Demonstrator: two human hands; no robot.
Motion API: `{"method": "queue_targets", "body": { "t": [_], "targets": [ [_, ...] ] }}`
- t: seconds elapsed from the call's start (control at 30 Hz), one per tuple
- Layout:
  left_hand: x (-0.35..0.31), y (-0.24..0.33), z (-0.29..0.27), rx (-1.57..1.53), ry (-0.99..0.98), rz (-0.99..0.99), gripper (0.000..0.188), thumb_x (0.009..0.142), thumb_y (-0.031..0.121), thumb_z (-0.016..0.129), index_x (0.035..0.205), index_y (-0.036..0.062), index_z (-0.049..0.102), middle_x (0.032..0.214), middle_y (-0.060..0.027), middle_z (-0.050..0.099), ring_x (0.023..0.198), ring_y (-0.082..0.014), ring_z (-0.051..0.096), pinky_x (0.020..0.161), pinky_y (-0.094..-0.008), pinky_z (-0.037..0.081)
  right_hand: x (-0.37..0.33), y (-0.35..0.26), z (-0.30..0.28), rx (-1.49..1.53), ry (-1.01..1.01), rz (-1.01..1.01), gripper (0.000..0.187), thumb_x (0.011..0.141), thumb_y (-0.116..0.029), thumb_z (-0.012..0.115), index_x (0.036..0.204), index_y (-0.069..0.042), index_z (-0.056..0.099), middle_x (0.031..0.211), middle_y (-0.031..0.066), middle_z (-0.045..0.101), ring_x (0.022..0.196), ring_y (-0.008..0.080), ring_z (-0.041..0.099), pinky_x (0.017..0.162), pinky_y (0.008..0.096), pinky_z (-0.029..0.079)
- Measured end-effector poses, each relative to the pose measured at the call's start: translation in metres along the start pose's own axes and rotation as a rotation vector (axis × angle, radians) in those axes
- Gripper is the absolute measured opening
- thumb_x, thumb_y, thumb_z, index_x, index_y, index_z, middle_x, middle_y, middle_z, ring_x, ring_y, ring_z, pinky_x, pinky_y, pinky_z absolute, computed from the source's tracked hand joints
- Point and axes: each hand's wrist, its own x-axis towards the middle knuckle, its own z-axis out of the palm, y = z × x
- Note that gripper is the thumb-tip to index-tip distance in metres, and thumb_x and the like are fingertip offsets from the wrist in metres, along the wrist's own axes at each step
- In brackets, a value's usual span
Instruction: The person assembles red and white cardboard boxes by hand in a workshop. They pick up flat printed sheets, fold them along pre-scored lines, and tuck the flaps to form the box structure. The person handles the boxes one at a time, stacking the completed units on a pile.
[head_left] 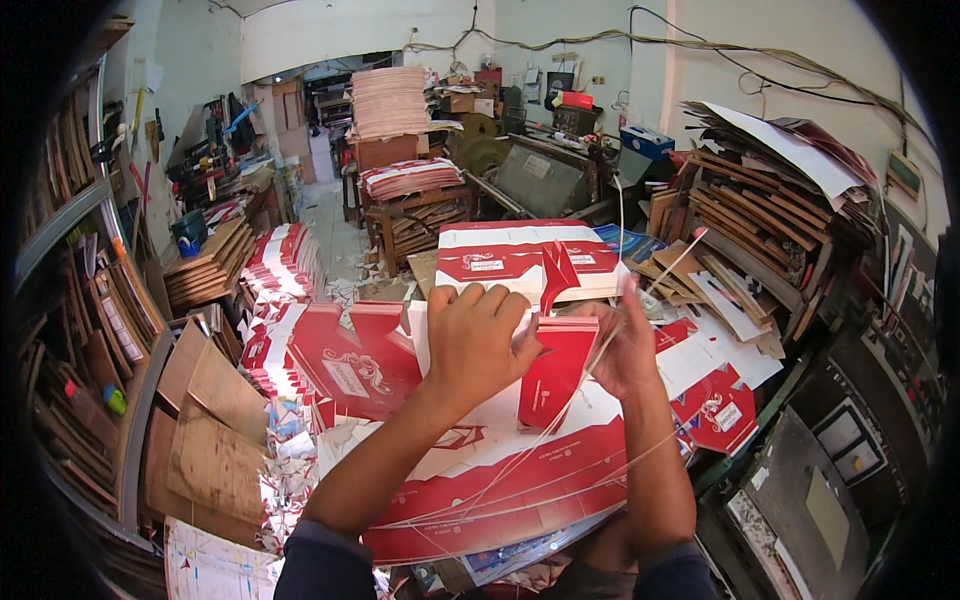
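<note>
My left hand (472, 345) is curled over the top edge of an upright bundle of red and white printed cardboard blanks (556, 375). The bundle's cut flaps spread out to the left. At its right side, my right hand (626, 350) has its fingers closed on a thin white string (572, 398). Loose lengths of string rise above that hand and trail across the lower sheets to the left. Under the bundle lie more flat red and white blanks (480, 510). Just behind it is a stack of the same printed cardboard (470, 262).
More printed stacks (285, 262) stand on the left, near plywood boards (218, 445) and paper scraps. A tall pile of sheets (388, 105) rises at the back beside machinery (545, 175). Wooden boards (755, 215) are piled at right, above a metal machine (810, 500).
</note>
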Motion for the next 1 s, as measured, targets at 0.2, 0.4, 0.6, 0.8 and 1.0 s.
{"method": "queue_targets", "body": {
  "t": [0.2, 0.4, 0.6, 0.8, 1.0],
  "targets": [
    [-0.005, -0.001, -0.002, 0.034, 0.044, 0.051, 0.033, 0.064, 0.033, 0.080, 0.085, 0.0124, 0.064, 0.077, -0.0023, 0.059, 0.073, -0.0224, 0.055, 0.076, -0.0407, 0.033, 0.009, -0.028, 0.031, -0.590, 0.150, 0.236, 0.060, 0.088, -0.052, 0.072, 0.120, -0.002, 0.062, 0.097, 0.0090, 0.069, 0.087, 0.0156, 0.068, 0.078, 0.0295, 0.059],
    [-0.007, 0.004, -0.007, 0.007, 0.017, 0.088, 0.037, 0.063, 0.036, 0.081, 0.085, 0.0132, 0.063, 0.078, -0.0017, 0.059, 0.073, -0.0218, 0.055, 0.076, -0.0411, 0.033, 0.024, -0.025, 0.000, -0.475, 0.011, 0.440, 0.058, 0.086, -0.043, 0.076, 0.123, -0.002, 0.061, 0.105, 0.0091, 0.072, 0.091, 0.0154, 0.072, 0.077, 0.0284, 0.061],
    [-0.013, 0.006, -0.008, -0.001, 0.060, 0.117, 0.036, 0.063, 0.038, 0.080, 0.083, 0.0137, 0.063, 0.079, -0.0010, 0.058, 0.073, -0.0208, 0.055, 0.074, -0.0411, 0.033, 0.030, -0.021, -0.004, -0.562, 0.007, 0.473, 0.044, 0.092, -0.038, 0.070, 0.117, -0.002, 0.066, 0.103, 0.0079, 0.073, 0.088, 0.0136, 0.071, 0.075, 0.0275, 0.058],
    [-0.016, 0.006, -0.009, 0.011, 0.089, 0.126, 0.033, 0.062, 0.035, 0.078, 0.083, 0.0139, 0.064, 0.077, -0.0004, 0.057, 0.071, -0.0198, 0.054, 0.073, -0.0392, 0.033, 0.023, -0.024, 0.013, -1.715, -0.459, 0.075, 0.035, 0.093, -0.032, 0.059, 0.117, -0.007, 0.062, 0.095, 0.0178, 0.071, 0.086, 0.0310, 0.070, 0.075, 0.0371, 0.052],
    [-0.014, 0.005, -0.010, -0.020, 0.105, 0.145, 0.030, 0.060, 0.032, 0.078, 0.078, 0.0134, 0.062, 0.073, -0.0004, 0.055, 0.068, -0.0199, 0.053, 0.071, -0.0386, 0.034, 0.017, 0.014, -0.006, -1.236, -0.063, 0.121, 0.034, 0.094, -0.032, 0.060, 0.113, -0.005, 0.064, 0.096, 0.0155, 0.072, 0.084, 0.0254, 0.069, 0.074, 0.0360, 0.051]
  ]
}}
